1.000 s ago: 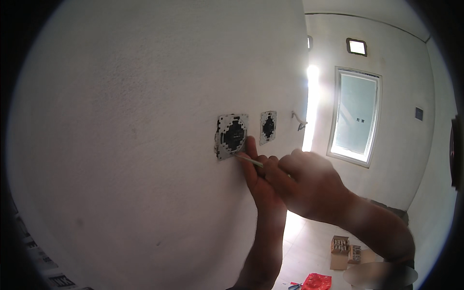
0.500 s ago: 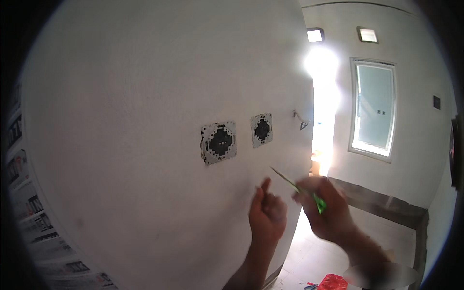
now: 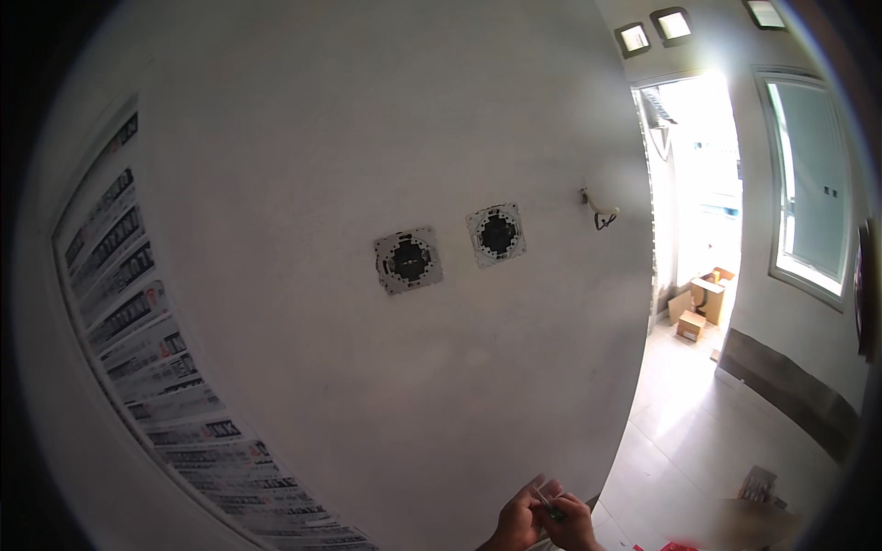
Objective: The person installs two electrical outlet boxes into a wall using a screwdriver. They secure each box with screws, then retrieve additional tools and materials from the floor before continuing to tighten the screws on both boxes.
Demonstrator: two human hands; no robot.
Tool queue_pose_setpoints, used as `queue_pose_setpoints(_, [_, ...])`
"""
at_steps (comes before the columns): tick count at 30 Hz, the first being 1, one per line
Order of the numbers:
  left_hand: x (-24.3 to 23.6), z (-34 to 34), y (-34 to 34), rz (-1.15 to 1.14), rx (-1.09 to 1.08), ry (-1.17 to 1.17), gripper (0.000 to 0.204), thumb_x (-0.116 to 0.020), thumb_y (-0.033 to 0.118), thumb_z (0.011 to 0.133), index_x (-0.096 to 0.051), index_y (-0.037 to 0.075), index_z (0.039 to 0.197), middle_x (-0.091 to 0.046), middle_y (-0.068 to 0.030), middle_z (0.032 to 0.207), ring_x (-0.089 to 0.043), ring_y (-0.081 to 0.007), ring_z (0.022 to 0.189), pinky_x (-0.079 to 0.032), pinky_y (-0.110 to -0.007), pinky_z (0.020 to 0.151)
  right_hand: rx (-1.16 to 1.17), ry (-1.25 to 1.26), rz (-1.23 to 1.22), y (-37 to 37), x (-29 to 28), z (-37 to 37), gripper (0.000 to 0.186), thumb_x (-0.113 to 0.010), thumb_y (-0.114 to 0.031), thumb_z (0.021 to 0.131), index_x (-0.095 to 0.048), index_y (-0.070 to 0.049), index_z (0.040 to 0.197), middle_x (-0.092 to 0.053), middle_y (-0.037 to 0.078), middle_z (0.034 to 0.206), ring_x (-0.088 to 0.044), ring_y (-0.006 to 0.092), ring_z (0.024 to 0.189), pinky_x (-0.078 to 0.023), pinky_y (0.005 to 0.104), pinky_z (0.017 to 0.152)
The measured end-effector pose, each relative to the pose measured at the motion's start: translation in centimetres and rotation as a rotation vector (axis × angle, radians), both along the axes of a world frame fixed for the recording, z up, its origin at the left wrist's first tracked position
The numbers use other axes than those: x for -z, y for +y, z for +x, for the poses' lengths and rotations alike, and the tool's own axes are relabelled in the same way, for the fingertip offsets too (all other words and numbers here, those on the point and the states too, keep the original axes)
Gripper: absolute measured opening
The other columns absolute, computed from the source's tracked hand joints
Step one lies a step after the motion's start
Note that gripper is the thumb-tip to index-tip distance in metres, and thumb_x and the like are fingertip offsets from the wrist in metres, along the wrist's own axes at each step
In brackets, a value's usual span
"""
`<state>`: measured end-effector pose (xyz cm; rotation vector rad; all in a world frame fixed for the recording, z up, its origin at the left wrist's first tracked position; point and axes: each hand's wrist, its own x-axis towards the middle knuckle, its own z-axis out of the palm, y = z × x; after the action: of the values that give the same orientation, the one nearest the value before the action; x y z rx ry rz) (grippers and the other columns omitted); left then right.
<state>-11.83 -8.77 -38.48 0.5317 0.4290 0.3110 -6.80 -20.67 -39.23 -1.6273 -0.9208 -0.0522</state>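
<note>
Low in the view, my two hands are together in front of the pale wall. My right hand (image 3: 573,525) is closed around a slim screwdriver (image 3: 544,499), its thin shaft pointing up and left toward my left hand (image 3: 519,525). The fingers of my left hand are bent together near the shaft's tip; whether something small is between them is hidden. Above, two square metal-framed socket inserts with dark centres are fixed in the wall, a left one (image 3: 408,261) and a right one (image 3: 497,235). Both are without cover plates.
Loose wires (image 3: 602,213) stick out of the wall right of the inserts. Printed sheets (image 3: 175,367) cover a panel at left. Beyond the wall's edge are a bright doorway, cardboard boxes (image 3: 692,324), a window (image 3: 810,184), and red material (image 3: 678,547) on the tiled floor.
Both hands have dropped lower and come together, the screwdriver with them. The view has turned, showing more of the doorway and the sheet-covered panel.
</note>
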Motion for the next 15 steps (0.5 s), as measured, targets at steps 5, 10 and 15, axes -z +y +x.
queue_pose_setpoints(5, [-1.6, -0.4, -2.4, 0.055, -0.112, 0.02, 0.042, -0.062, 0.025, 0.106, -0.055, 0.005, 0.142, -0.069, -0.0121, 0.118, -0.068, -0.0245, 0.107, -0.058, -0.036, 0.092, 0.0, -0.026, 0.076, -0.6, 1.5, 0.0, 0.011, -0.073, -0.008, 0.096, -0.078, -0.003, 0.104, -0.067, 0.007, 0.089, -0.062, 0.0149, 0.071, -0.049, 0.0308, 0.061])
queue_pose_setpoints(10, [-0.1, -0.9, -2.6, 0.062, -0.118, -0.124, 0.056, -0.061, 0.026, 0.106, -0.044, 0.002, 0.154, -0.06, -0.018, 0.146, -0.061, -0.0309, 0.13, -0.051, -0.041, 0.11, -0.087, -0.01, 0.239, -1.1, -0.2, -0.2, 0.01, -0.074, -0.01, 0.098, -0.078, -0.003, 0.105, -0.065, 0.004, 0.087, -0.058, 0.0115, 0.071, -0.047, 0.0299, 0.06])
queue_pose_setpoints(15, [-8.5, -3.3, -4.8, 0.107, -0.125, -0.119, 0.053, -0.039, 0.002, 0.099, -0.04, 0.001, 0.153, -0.046, -0.0205, 0.155, -0.047, -0.0375, 0.144, -0.037, -0.05, 0.125, -0.1, -0.07, 0.282, -1.2, -3.5, -0.7, 0.012, -0.077, -0.013, 0.097, -0.078, -0.004, 0.105, -0.065, 0.003, 0.088, -0.058, 0.0109, 0.073, -0.046, 0.0291, 0.062])
